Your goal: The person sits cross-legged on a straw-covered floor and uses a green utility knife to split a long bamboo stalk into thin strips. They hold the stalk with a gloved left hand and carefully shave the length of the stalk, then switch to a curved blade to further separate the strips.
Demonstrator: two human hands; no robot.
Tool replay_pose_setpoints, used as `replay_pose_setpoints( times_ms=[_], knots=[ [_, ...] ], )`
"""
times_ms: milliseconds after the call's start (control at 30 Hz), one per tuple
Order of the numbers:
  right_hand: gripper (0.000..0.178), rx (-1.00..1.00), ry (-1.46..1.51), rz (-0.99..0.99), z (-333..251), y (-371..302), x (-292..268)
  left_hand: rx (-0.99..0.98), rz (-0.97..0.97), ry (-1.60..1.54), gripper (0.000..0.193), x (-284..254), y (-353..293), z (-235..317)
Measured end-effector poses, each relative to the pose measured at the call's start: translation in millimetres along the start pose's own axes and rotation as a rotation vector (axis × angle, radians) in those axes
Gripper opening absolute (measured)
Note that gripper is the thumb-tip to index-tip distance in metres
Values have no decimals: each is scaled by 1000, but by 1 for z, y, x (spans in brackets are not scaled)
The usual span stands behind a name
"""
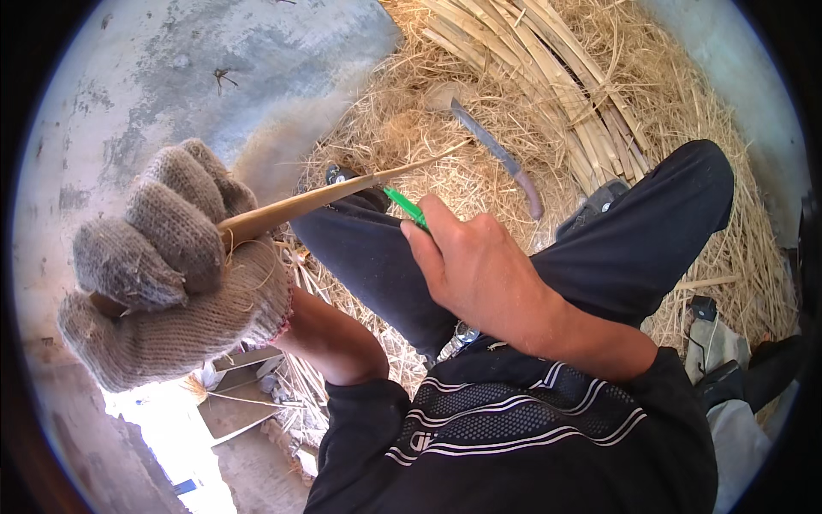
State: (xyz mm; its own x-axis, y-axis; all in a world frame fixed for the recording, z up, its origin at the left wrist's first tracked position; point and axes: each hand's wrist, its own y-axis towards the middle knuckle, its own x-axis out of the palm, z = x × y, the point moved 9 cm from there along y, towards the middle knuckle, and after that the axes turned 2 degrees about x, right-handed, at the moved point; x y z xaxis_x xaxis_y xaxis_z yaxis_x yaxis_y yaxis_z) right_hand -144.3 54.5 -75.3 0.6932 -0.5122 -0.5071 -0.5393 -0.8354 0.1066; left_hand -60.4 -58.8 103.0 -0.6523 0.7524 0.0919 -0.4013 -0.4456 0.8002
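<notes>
My left hand [171, 265], in a grey knitted glove, is closed round a long bamboo strip [300, 204]. The strip points away to the right and narrows to a thin tip. My bare right hand [475, 261] grips a green-handled tool [405, 206], its front end close to the strip's middle. Its blade is too small to make out, and I cannot tell whether it touches the bamboo. Beyond both hands, a machete [497, 154] with a dark blade and brown handle lies on the shavings.
Long split bamboo strips [556, 77] lie in a bundle at the far right. Straw-like shavings [719, 197] cover the floor round my bent legs [634, 231]. A worn wall [214, 77] stands at the left. A grey cloth [728, 343] and dark items lie at the lower right.
</notes>
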Motion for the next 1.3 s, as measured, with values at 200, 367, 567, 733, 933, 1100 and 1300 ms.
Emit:
replay_pose_setpoints(
  times_ms=[200,367,567,733,933,1100,1300],
  knots=[
    [21,-52,43,74,0,-5,1,29,50,17,43,-3,-1,1],
    [25,44,-34,51,41,6,12,111,-24,-35,39,8,3,3],
    [21,-160,170,175,2,0,11,235,216,270,35,7,2,17],
    [23,-133,208,153,8,7,20,163,200,214,36,-15,9,9],
    [39,169,1150,-497,12,-2,51,172,422,317,41,-14,-6,12],
    [43,235,1259,-590,9,-5,51,209,515,382,43,-14,-9,16],
    [33,41,1002,-358,14,3,33,208,577,386,43,-18,-14,17]
  ],
)
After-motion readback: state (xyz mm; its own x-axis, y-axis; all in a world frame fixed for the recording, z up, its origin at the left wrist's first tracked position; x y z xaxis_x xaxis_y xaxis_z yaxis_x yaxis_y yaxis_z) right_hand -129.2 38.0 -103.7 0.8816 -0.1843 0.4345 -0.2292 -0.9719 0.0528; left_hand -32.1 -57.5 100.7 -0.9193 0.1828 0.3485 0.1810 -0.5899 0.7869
